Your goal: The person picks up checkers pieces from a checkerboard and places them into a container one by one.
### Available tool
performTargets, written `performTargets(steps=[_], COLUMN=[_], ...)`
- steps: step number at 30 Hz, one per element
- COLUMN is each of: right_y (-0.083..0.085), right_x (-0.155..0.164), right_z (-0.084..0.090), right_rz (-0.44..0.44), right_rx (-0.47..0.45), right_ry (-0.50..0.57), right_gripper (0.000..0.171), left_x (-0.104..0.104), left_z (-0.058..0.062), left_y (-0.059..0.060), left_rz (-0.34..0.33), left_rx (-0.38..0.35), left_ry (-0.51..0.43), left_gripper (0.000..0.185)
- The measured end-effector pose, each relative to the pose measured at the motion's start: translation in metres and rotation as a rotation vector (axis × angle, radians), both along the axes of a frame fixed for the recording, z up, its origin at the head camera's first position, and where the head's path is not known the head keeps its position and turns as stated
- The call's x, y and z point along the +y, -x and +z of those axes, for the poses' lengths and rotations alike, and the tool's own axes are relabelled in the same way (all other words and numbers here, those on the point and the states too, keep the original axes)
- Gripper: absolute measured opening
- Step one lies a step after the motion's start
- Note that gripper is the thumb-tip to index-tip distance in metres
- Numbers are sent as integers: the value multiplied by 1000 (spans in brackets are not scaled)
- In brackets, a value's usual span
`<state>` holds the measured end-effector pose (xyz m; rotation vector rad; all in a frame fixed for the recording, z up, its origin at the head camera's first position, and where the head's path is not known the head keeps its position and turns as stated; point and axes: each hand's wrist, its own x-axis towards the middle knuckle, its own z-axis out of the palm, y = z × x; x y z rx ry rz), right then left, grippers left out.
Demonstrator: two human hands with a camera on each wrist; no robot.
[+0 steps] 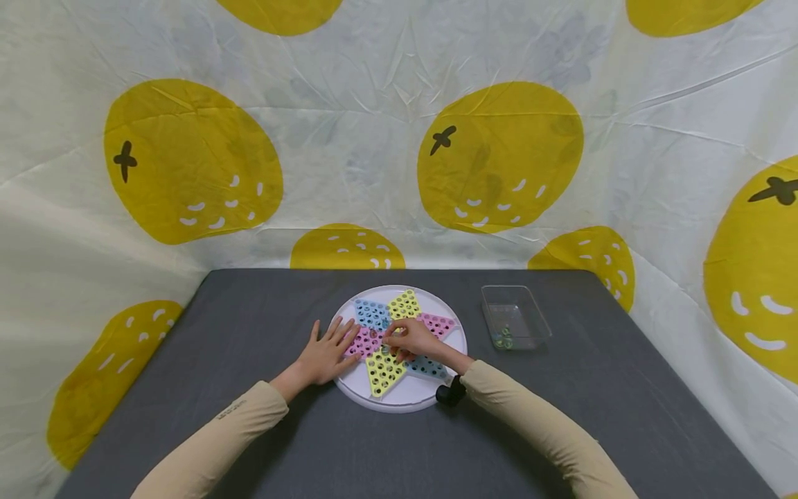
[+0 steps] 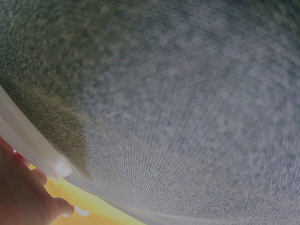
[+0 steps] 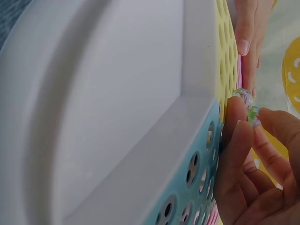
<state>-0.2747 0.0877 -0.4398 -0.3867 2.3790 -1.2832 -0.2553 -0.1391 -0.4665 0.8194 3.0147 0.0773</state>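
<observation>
The right hand point(image 1: 413, 339) has its grip curled, pinching a glass marble point(image 3: 253, 115) over the middle of the Chinese checkers board point(image 1: 399, 398); only the right wrist view shows the marble. The left hand point(image 1: 324, 355) lies spread flat on the board's left edge, on the desk point(image 1: 249, 333).

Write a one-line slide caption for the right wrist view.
Right hand pinches a clear marble beside the star-patterned board.

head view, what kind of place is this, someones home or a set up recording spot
Most likely a staged recording booth, not a lived-in room: a lemon-print cloth backdrop wraps round a grey-covered table that holds only a star-shaped marble board and a clear plastic tub.
</observation>
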Motion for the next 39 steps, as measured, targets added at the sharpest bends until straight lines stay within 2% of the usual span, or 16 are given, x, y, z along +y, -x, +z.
performTargets(steps=[10,17,22,29,39], right_y=[-2,-3,-2,-1,-3], right_x=[4,6,10,17,28], right_z=[5,10,10,12,15], right_rz=[27,-17,-28,13,-7], right_rx=[-3,-25,-40,-23,-19], right_ry=[13,-9,-7,28,56], right_gripper=[19,19,19,21,23], left_x=[-1,-2,-2,-1,-2], left_z=[-1,-2,-1,0,1], left_y=[1,1,0,0,-1], left_rz=[1,-8,-7,-9,-15], left_rx=[1,12,6,-2,8], left_ry=[-4,-42,-32,-18,-33], left_gripper=[63,62,63,62,62])
